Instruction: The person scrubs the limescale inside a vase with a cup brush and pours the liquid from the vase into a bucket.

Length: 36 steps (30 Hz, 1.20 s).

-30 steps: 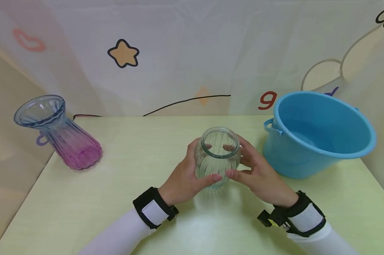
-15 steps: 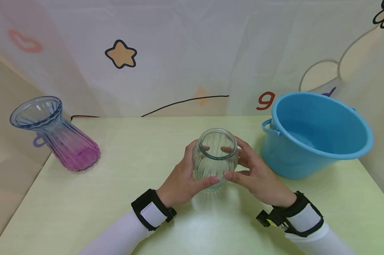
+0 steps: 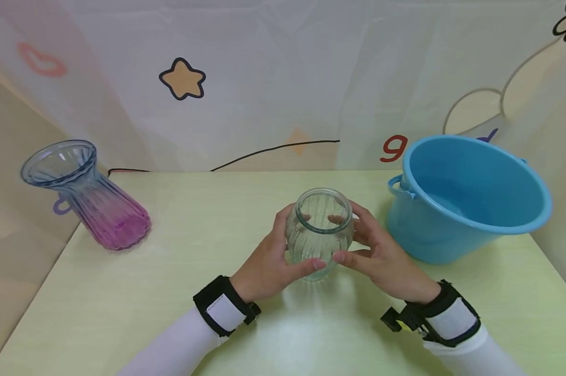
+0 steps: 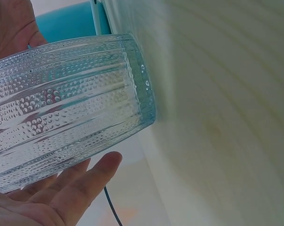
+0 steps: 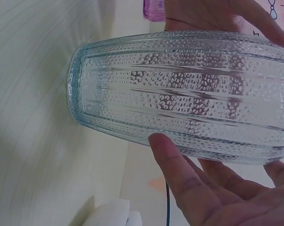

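A clear glass vase point(image 3: 318, 235) with ribs and small raised dots stands upright at mid-table, its round mouth facing up. My left hand point(image 3: 273, 256) holds its left side, thumb along the front and fingers curving behind. From the right, my right hand point(image 3: 381, 256) grips the opposite side, its thumb tip meeting the front of the glass near the left thumb. Both wrist views show the vase point(image 4: 66, 103) between the two hands, its bluish base close over the tabletop. Through the glass, parts of the fingers behind look broken up.
A blue bucket point(image 3: 443, 240) with a small side handle stands right of my right hand. At the far left is a flared blue-to-pink glass vase point(image 3: 102, 203). Behind the pale table point(image 3: 193, 224) hangs a printed backdrop point(image 3: 264, 78). A white rounded object point(image 5: 111, 214) shows low in the right wrist view.
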Each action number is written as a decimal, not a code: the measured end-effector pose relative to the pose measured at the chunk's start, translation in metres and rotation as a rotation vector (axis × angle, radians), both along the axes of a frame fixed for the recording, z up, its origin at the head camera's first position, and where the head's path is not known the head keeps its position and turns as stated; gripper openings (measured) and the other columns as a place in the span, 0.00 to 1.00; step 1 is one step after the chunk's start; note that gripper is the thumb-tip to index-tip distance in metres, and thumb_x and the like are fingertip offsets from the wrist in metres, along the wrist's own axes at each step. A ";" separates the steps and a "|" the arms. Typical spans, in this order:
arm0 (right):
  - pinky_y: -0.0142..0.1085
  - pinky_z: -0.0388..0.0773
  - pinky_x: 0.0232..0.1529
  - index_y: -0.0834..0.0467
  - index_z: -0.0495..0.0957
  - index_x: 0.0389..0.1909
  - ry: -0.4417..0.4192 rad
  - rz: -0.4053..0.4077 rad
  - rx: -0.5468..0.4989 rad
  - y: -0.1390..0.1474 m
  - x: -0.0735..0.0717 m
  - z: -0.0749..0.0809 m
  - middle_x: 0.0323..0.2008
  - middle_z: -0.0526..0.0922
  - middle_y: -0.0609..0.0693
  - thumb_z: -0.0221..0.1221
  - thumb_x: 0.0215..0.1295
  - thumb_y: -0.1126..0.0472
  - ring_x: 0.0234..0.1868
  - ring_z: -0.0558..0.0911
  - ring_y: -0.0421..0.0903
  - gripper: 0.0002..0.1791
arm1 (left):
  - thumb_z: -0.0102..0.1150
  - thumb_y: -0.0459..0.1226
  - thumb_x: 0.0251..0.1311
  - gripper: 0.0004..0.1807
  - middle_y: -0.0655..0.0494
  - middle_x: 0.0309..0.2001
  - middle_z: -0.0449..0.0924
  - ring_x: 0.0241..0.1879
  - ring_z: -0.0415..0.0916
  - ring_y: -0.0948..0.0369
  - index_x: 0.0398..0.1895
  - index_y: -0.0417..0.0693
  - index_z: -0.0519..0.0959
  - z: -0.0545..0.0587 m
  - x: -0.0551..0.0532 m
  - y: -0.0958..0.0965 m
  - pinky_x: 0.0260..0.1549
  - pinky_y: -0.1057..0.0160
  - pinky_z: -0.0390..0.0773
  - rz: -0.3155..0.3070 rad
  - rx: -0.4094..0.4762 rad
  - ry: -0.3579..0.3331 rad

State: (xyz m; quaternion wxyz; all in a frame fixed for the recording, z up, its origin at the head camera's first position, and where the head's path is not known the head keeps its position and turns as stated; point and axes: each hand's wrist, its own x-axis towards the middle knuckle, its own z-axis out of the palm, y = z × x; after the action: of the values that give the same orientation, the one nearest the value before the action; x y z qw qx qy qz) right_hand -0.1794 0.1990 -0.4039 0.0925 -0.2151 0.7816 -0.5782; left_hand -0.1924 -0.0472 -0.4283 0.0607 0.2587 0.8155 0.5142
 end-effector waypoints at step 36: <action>0.54 0.82 0.61 0.47 0.50 0.82 -0.206 -0.074 0.020 0.014 0.046 -0.012 0.75 0.64 0.59 0.62 0.74 0.55 0.73 0.68 0.69 0.42 | 0.73 0.52 0.60 0.56 0.59 0.78 0.58 0.75 0.64 0.52 0.81 0.71 0.43 -0.007 0.034 -0.042 0.68 0.41 0.73 0.076 -0.013 -0.105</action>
State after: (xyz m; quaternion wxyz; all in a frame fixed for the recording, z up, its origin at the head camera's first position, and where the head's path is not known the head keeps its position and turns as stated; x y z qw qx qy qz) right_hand -0.1336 0.2128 -0.4159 0.1532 -0.1246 0.7809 -0.5926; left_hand -0.1586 -0.0894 -0.4352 0.0857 0.1999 0.8237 0.5236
